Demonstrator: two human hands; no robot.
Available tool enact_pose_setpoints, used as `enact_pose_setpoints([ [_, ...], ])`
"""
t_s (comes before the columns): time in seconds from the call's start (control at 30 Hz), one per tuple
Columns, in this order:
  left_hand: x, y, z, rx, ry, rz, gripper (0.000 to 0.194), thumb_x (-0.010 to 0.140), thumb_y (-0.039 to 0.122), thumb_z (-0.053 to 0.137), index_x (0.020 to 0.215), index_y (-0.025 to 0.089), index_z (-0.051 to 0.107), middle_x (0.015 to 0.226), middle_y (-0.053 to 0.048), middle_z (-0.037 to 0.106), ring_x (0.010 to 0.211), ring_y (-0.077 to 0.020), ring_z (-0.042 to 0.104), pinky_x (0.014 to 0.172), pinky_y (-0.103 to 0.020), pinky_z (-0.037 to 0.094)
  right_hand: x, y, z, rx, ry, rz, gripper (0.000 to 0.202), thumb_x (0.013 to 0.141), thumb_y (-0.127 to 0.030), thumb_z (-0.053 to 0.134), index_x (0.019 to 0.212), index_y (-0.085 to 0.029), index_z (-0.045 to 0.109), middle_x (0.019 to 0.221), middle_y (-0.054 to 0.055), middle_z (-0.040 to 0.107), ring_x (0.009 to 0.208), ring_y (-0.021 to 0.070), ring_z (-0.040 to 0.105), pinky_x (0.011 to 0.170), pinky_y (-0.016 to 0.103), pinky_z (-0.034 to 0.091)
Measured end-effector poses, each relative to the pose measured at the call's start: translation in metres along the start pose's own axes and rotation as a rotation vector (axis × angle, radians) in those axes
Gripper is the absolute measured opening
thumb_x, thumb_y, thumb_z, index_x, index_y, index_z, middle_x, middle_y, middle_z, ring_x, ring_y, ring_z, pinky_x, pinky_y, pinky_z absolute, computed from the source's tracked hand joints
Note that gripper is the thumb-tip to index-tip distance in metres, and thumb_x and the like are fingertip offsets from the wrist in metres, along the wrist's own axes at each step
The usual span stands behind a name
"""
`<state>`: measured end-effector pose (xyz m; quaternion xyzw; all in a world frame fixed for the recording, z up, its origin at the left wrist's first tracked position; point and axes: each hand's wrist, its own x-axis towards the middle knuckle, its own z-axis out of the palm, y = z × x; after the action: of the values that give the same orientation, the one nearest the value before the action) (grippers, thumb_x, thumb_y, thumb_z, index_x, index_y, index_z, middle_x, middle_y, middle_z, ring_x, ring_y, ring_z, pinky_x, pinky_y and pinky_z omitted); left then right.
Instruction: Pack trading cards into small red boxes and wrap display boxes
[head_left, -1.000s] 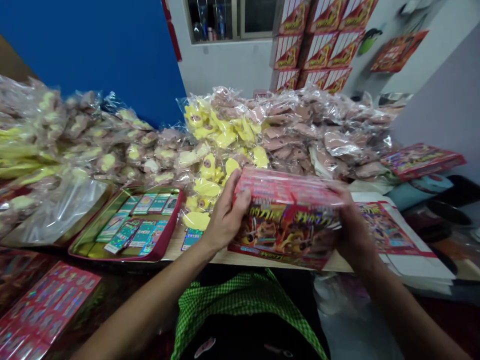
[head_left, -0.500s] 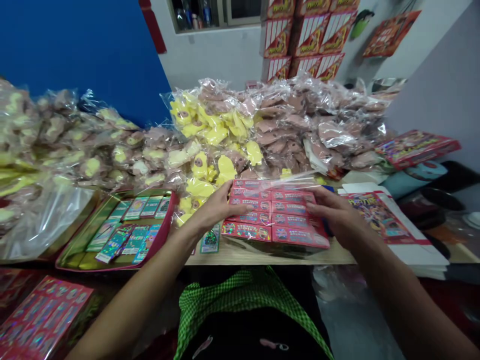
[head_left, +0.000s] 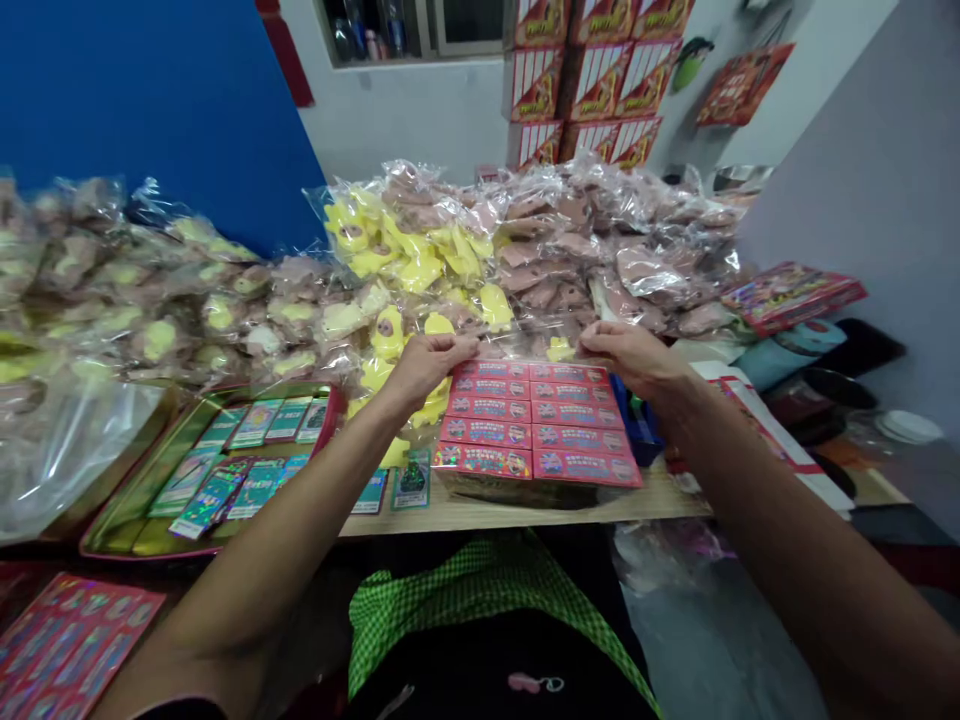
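A block of small red printed boxes, stacked in two columns, sits at the table's front edge inside a clear plastic bag. At the far left corner of the block, my left hand pinches the bag's film. My right hand pinches the film at the far right corner, arm stretched across the table. Both hands are slightly above the boxes' far edge. Left of the block lies a green card; a blue container is partly hidden behind its right side.
A pink-rimmed tin with several green card packs stands left. Bagged yellow and pinkish-brown figures pile up behind. Printed white cartons lie right. Red boxes are stacked against the wall. More red packs sit lower left.
Both hands have moved from the sides of the red boxes to the far corners and now pinch the film. The view has shifted slightly.
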<state>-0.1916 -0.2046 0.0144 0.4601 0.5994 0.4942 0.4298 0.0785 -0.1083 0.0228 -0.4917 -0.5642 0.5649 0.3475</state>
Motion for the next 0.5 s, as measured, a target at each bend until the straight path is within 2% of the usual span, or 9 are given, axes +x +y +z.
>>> enact_pose_setpoints([
  [0.1, 0.014, 0.001, 0.002, -0.032, 0.037, -0.141, 0.027, 0.086, 0.038, 0.077, 0.071, 0.015, 0.073, 0.068, -0.002, 0.069, 0.059, -0.0117, 0.060, 0.066, -0.028, 0.049, 0.004, 0.007, 0.004, -0.067, 0.031, 0.059, 0.034, 0.074, -0.020, 0.083, 0.055, -0.018, 0.055, 0.054, -0.001, 0.056, 0.049, 0.0097, 0.048, 0.045, 0.020, 0.037],
  [0.23, 0.027, 0.002, 0.003, 0.031, 0.050, -0.191, 0.026, 0.083, 0.025, 0.081, 0.064, 0.013, 0.069, 0.061, -0.004, 0.067, 0.053, -0.0115, 0.057, 0.058, -0.028, 0.047, 0.006, 0.008, 0.011, -0.116, 0.096, 0.109, 0.038, 0.074, -0.012, 0.081, 0.051, -0.018, 0.052, 0.048, -0.001, 0.052, 0.044, 0.0090, 0.046, 0.040, 0.019, 0.035],
  [0.33, 0.031, 0.007, 0.003, 0.091, 0.047, -0.202, 0.028, 0.083, 0.021, 0.081, 0.060, 0.012, 0.068, 0.055, -0.004, 0.062, 0.048, -0.0096, 0.050, 0.053, -0.026, 0.041, 0.006, 0.004, 0.012, -0.118, 0.100, 0.123, 0.037, 0.075, -0.011, 0.080, 0.054, -0.018, 0.051, 0.047, -0.002, 0.051, 0.043, 0.0086, 0.046, 0.040, 0.018, 0.036],
  [0.43, 0.031, 0.016, 0.001, 0.156, 0.028, -0.169, 0.024, 0.083, 0.024, 0.081, 0.065, 0.012, 0.073, 0.048, -0.001, 0.058, 0.044, -0.0081, 0.043, 0.050, -0.025, 0.033, 0.002, -0.004, 0.008, -0.117, 0.084, 0.149, 0.039, 0.080, -0.015, 0.079, 0.058, -0.019, 0.048, 0.044, -0.004, 0.046, 0.038, 0.0066, 0.038, 0.035, 0.017, 0.025],
  [0.5, 0.029, 0.023, 0.000, 0.247, 0.024, -0.098, 0.022, 0.085, 0.028, 0.080, 0.069, 0.013, 0.076, 0.048, 0.000, 0.058, 0.045, -0.0085, 0.042, 0.049, -0.025, 0.031, -0.003, -0.011, 0.004, -0.114, 0.078, 0.169, 0.038, 0.085, -0.014, 0.077, 0.062, -0.018, 0.047, 0.046, -0.004, 0.048, 0.037, 0.0055, 0.036, 0.034, 0.016, 0.020],
])
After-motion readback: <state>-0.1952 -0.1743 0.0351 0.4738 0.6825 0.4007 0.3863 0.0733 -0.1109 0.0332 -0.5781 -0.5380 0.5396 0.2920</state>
